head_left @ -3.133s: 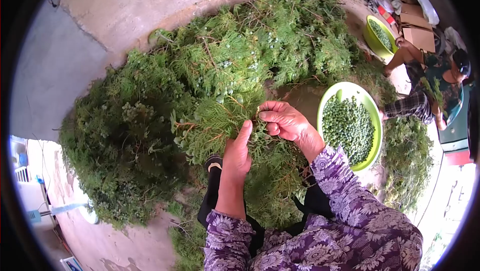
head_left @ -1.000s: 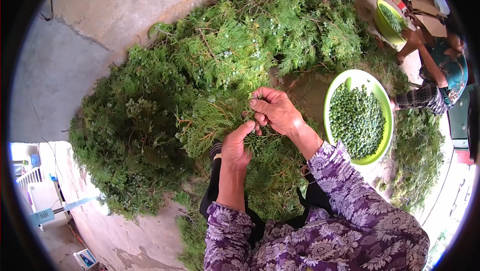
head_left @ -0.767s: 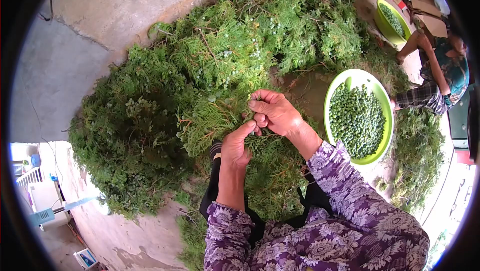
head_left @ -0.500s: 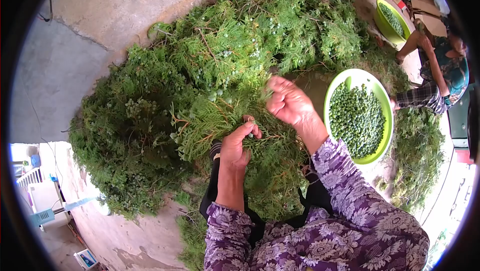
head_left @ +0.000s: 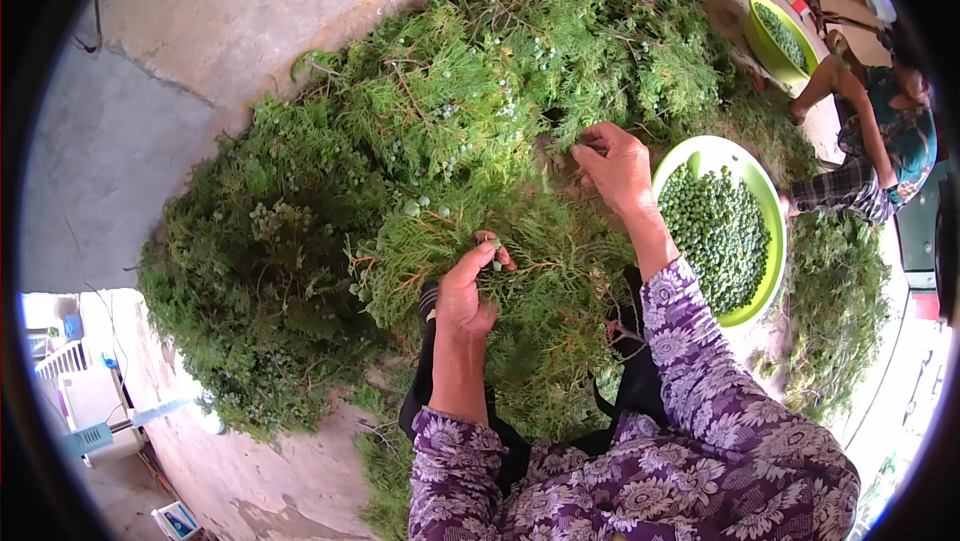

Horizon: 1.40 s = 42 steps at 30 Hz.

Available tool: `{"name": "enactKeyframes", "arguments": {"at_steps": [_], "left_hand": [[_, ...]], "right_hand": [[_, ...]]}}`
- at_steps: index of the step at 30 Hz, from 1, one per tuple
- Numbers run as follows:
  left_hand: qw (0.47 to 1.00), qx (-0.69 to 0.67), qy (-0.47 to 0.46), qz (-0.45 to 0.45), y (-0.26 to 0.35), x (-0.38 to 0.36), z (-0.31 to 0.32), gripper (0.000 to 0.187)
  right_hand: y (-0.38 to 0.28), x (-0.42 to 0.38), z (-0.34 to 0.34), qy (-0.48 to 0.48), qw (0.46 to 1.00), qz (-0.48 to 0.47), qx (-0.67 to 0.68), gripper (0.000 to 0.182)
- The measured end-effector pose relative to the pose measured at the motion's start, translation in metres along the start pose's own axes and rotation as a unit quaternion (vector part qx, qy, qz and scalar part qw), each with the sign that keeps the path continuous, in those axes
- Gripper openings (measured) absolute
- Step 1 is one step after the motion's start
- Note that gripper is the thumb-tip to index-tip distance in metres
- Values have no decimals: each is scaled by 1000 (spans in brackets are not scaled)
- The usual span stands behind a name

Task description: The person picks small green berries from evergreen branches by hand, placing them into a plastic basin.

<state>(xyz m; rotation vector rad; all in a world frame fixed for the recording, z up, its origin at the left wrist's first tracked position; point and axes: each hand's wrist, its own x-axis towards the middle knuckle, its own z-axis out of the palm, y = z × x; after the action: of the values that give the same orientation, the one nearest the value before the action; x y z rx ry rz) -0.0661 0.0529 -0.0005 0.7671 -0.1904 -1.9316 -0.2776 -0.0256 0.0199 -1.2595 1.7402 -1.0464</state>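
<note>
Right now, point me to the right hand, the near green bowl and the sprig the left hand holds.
right hand [head_left: 617,166], head view, back of the hand
near green bowl [head_left: 702,149], head view, bare upper rim
sprig [head_left: 520,276], head view, foliage just right of the left hand [head_left: 465,291]

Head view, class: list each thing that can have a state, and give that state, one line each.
Left hand: closed on a leafy sprig.
Right hand: fingers pinched, reaching into the branch pile.
Near green bowl: partly filled with green berries.
Far green bowl: holding berries.
</note>
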Motion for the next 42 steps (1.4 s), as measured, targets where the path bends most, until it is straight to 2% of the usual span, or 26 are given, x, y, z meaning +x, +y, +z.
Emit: {"name": "enactKeyframes", "arguments": {"at_steps": [2, 3, 4, 6, 9, 10, 12, 14, 17, 20, 28, 30, 32, 33, 35, 36, 38, 41, 42], "left_hand": [[1000, 12, 19, 13, 0, 1, 1, 18], [1000, 12, 19, 13, 1, 0, 3, 18], [999, 22, 39, 14, 3, -1, 7, 18], [998, 33, 60, 15, 3, 1, 6, 18], [993, 39, 108, 36, 2, 4, 3, 17], [989, 58, 126, 47, 1, 5, 2, 19], [985, 79, 144, 58, 3, 4, 5, 22], [965, 111, 222, 81, 5, 2, 13, 30], [969, 135, 187, 86, 4, 5, 0, 35], [977, 116, 155, 90, 2, 6, 0, 35], [977, 133, 144, 79, 8, -5, 3, 34], [979, 135, 130, 81, 8, -3, -1, 34], [966, 141, 190, 100, 3, 2, -14, 36], [966, 142, 191, 98, 5, -1, -10, 36], [950, 194, 239, 39, 9, -8, 2, 37], [950, 195, 239, 39, 7, -7, 0, 37], [927, 261, 211, 164, 3, -6, -3, 36], [929, 233, 239, 158, 8, -17, 17, 34], [929, 233, 239, 157, 11, -18, 14, 34]], "right_hand": [[1, 0, 1, -11, 999, -2, 48, 17], [0, -3, 4, -104, 985, 18, 139, 19], [-6, -8, 8, -196, 953, 38, 229, 21], [-20, -30, 26, -281, 892, 77, 346, 31], [-16, -48, 60, -324, 813, 184, 447, 46], [-13, -50, 65, -324, 812, 184, 448, 46], [-12, -55, 71, -316, 790, 273, 448, 48], [-15, -59, 76, -301, 790, 286, 451, 49], [-7, -59, 82, -271, 788, 306, 460, 48], [2, -53, 82, -302, 765, 318, 471, 49], [8, -57, 99, -276, 741, 388, 473, 32], [8, -56, 98, -280, 737, 390, 476, 35], [8, -55, 98, -283, 734, 392, 477, 38], [8, -56, 99, -285, 733, 393, 476, 35], [7, -56, 97, -287, 733, 395, 474, 32], [1, -56, 93, -303, 729, 381, 481, 29], [0, -55, 92, -318, 725, 367, 488, 25], [0, -52, 89, -343, 745, 337, 463, 21], [-12, -48, 80, -317, 745, 336, 481, 20]]}}
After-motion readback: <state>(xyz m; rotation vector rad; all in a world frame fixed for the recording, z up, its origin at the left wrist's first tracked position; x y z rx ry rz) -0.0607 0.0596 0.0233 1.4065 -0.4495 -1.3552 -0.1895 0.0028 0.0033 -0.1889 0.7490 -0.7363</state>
